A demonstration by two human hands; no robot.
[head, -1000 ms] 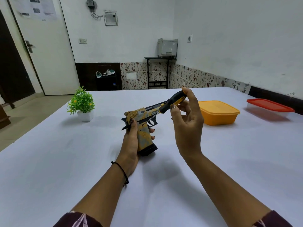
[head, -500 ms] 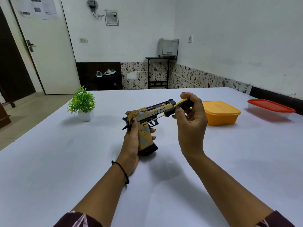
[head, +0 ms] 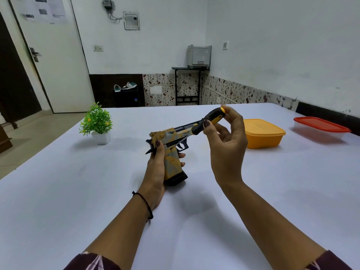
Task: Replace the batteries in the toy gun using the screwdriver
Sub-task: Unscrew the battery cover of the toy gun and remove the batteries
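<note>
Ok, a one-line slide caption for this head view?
Left hand grips toy gun upright while right hand angles screwdriver into its side.

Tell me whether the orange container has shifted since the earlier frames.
No. The orange container sits just as near the red-lidded container.

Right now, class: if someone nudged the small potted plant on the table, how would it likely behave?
The potted plant probably slides easily, since its small white pot sits on a smooth table. It looks light, likely artificial. Its bushy top outspans the pot, so a high push might tip it.
</note>
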